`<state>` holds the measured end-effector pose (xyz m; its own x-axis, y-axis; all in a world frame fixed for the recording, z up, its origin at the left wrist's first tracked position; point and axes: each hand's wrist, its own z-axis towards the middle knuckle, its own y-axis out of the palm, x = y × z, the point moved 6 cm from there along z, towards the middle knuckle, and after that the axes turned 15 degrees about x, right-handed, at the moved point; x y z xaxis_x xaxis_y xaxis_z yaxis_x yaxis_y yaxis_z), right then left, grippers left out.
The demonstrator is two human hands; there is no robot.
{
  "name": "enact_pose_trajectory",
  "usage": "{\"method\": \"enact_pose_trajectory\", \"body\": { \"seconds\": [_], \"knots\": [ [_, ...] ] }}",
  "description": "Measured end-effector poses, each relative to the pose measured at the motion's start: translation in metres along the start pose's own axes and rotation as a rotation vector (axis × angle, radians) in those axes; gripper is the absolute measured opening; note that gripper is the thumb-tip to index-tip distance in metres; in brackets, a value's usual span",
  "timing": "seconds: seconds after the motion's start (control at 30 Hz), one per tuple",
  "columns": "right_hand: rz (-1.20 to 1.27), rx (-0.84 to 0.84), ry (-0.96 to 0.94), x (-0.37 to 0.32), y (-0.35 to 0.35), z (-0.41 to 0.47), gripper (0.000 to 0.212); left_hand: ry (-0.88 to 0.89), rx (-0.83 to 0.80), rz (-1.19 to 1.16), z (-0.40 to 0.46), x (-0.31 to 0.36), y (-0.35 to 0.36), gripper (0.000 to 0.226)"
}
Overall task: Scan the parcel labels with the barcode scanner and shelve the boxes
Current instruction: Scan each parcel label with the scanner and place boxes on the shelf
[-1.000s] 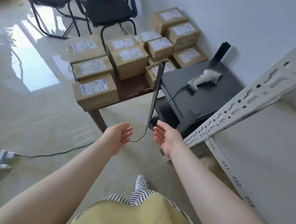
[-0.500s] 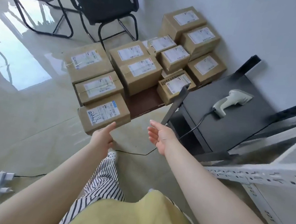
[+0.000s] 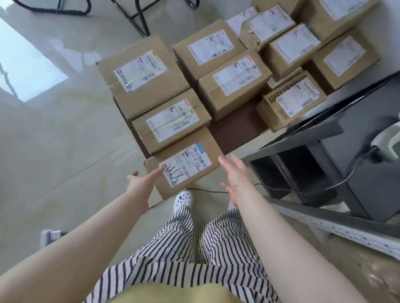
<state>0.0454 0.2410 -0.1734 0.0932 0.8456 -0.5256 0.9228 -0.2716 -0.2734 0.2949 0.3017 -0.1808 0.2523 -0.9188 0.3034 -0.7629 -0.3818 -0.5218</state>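
Observation:
Several brown cardboard parcels with white labels lie on a low dark-brown table. The nearest parcel carries a blue-edged label with handwriting. My left hand reaches to its left corner, fingers straight, the fingertips at the label's edge. Just right of the same parcel, my right hand is spread open and holds nothing. A white barcode scanner lies on the black stand to the right, its cable hanging down.
A grey perforated metal shelf rail crosses at the right, close to my right forearm. Black chair legs stand on the glossy floor behind the table. A white power strip lies on the floor at lower left.
The view has tilted down and closer to the parcels. Both hands have moved forward to either side of the nearest parcel, and the left fingertips have reached its label corner.

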Motion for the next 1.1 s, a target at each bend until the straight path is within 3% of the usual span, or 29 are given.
{"method": "enact_pose_trajectory", "body": {
  "seconds": [0.13, 0.3, 0.4, 0.5, 0.63, 0.8, 0.93, 1.0, 1.1],
  "knots": [
    [-0.043, -0.004, -0.005, 0.008, 0.016, 0.029, 0.058, -0.002, -0.078, 0.020, 0.015, -0.003, 0.015, 0.093],
    [-0.045, 0.037, -0.021, 0.020, 0.018, 0.040, 0.041, 0.010, -0.126, 0.062, 0.022, -0.010, 0.031, 0.066],
    [0.039, 0.062, -0.020, 0.021, 0.005, 0.032, 0.032, -0.034, -0.095, 0.116, 0.005, -0.017, 0.028, 0.067],
    [0.162, 0.039, -0.003, 0.017, -0.010, 0.022, 0.039, -0.070, -0.148, 0.118, -0.023, -0.024, 0.032, 0.063],
    [0.258, 0.052, -0.053, -0.008, -0.036, 0.016, 0.047, -0.053, -0.209, 0.052, -0.064, -0.021, 0.047, 0.077],
    [0.308, 0.029, -0.225, -0.063, -0.058, 0.002, 0.021, 0.030, -0.350, -0.036, -0.111, -0.002, 0.061, 0.075],
    [0.319, -0.026, -0.375, -0.112, -0.071, -0.014, 0.025, 0.085, -0.400, -0.050, -0.134, 0.027, 0.058, 0.079],
    [0.328, -0.051, -0.441, -0.137, -0.078, -0.023, 0.027, 0.139, -0.456, 0.007, -0.146, 0.046, 0.055, 0.080],
    [0.298, -0.058, -0.539, -0.176, -0.092, -0.038, 0.039, 0.333, -0.532, 0.305, -0.164, 0.079, 0.047, 0.114]
  ]
}}
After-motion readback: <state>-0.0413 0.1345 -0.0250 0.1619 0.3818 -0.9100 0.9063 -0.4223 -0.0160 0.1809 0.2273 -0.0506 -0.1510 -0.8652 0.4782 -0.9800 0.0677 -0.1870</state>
